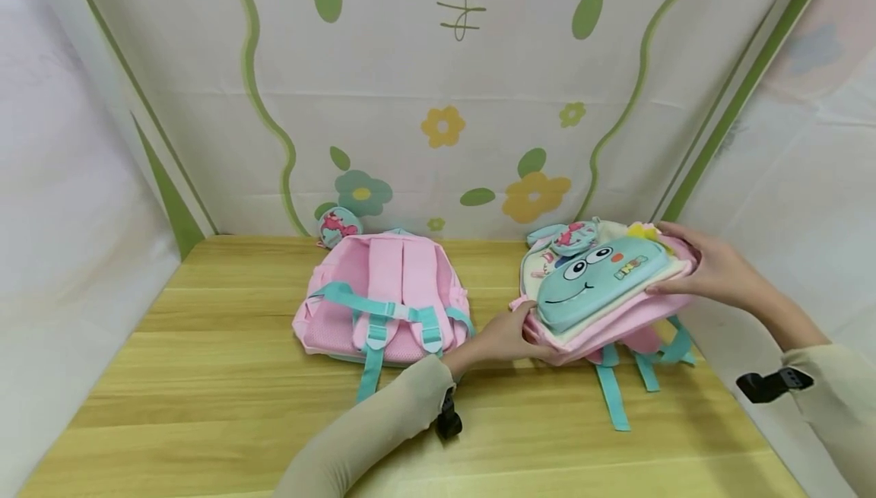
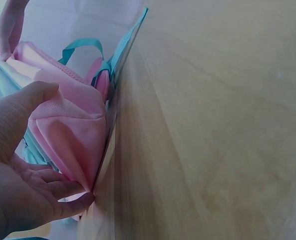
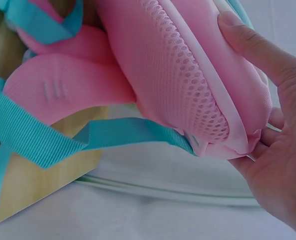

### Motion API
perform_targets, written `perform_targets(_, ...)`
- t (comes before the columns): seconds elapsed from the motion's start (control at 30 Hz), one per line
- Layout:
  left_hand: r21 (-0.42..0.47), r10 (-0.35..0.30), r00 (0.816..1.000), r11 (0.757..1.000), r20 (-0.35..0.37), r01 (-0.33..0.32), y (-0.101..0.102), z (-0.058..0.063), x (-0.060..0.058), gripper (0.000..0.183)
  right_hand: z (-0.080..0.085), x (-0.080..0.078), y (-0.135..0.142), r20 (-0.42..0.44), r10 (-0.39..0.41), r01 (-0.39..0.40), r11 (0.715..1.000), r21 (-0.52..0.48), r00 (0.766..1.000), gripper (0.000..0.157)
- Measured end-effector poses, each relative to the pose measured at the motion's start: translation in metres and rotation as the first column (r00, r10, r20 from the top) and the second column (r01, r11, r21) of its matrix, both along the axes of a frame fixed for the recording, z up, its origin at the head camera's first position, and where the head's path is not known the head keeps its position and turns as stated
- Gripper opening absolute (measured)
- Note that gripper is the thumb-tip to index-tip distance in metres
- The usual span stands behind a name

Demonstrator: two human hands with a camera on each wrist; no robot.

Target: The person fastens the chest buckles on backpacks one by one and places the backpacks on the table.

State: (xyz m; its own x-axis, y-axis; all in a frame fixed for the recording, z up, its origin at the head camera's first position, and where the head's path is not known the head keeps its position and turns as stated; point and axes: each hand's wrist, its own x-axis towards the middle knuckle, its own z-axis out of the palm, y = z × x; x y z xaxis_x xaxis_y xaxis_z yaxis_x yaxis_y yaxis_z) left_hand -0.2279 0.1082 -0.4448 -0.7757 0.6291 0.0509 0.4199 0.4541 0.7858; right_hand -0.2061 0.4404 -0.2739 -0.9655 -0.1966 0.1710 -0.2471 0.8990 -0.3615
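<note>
This looks like a curtained booth, with flower-printed cloth [image 1: 383,57] hanging behind a wood-grain table [image 1: 205,407].

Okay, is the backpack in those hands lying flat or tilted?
Tilted: held by the left hand and right hand, the backpack slants, its teal straps showing beneath.

The held backpack [image 1: 605,281] looks matt cloth, the table [image 1: 205,384] smooth wood.
</note>
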Motion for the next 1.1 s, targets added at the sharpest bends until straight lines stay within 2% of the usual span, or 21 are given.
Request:
perform_targets(0.2,0.003,0.02,1.0,1.0,0.022,-0.02,0.0,0.0,0.003,0.099,0.015,-0.006,-0.018,-0.052,0.048,-0.047,0.999,0.007,0.997,0.11)
perform_targets(0.37,0.046,0.03,0.998,0.998,0.062,-0.033,0.0,-0.002,0.006,0.099,0.026,-0.012,-0.036,-0.09,0.08,-0.077,0.996,0.035,0.993,0.109)
perform_targets(0.63,0.156,-0.006,0.994,0.988,0.11,-0.011,-0.004,-0.006,0.006,0.094,0.038,-0.021,-0.068,-0.085,0.058,-0.051,0.996,0.076,0.995,0.101)
perform_targets(0.93,0.248,-0.085,0.986,0.968,0.147,0.046,-0.012,-0.003,0.003,0.084,0.048,-0.03,-0.1,-0.168,0.104,-0.083,0.988,0.128,0.98,0.089)
perform_targets(1.1,0.26,-0.055,0.98,0.966,0.189,0.003,-0.016,0.001,0.006,0.092,0.051,-0.032,-0.115,-0.18,0.136,-0.113,0.985,0.134,0.974,0.093)
